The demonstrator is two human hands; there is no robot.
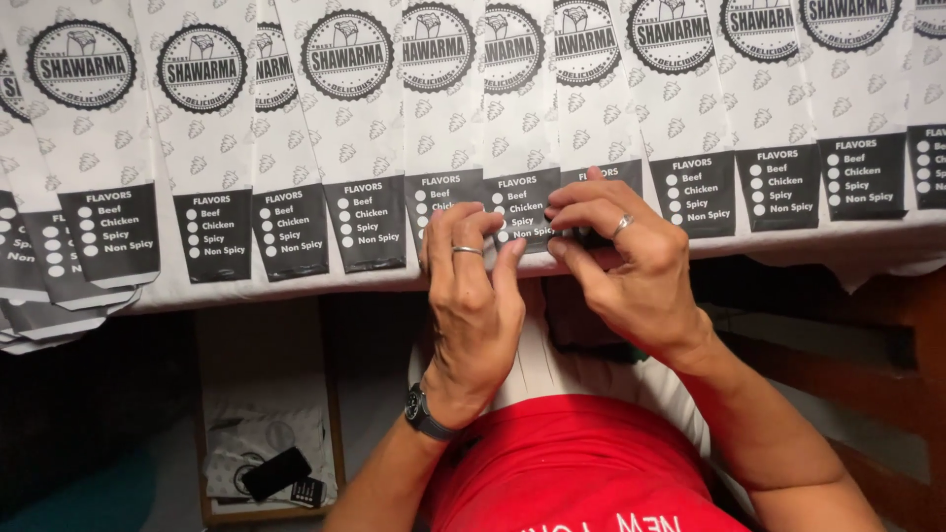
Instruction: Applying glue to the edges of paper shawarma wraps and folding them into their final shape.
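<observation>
A row of long white paper sleeves with black round emblems and black checklist panels lies overlapped along the table edge [296,288]. My left hand [475,296], with a ring and a dark wristwatch, pinches the lower end of the middle sleeve [520,202]. My right hand [621,261], also ringed, grips the same sleeve end from the right, fingertips pressed on its black panel. Both hands meet at the sleeve's bottom edge, which hangs slightly over the table edge.
More sleeves [365,212] extend left and right; a stack of sleeves [49,305] droops at far left. Below the table stands a wooden box [266,424] with plastic wrap and a small black object. A wooden frame [887,394] is at the right. My red shirt [572,473] fills the bottom.
</observation>
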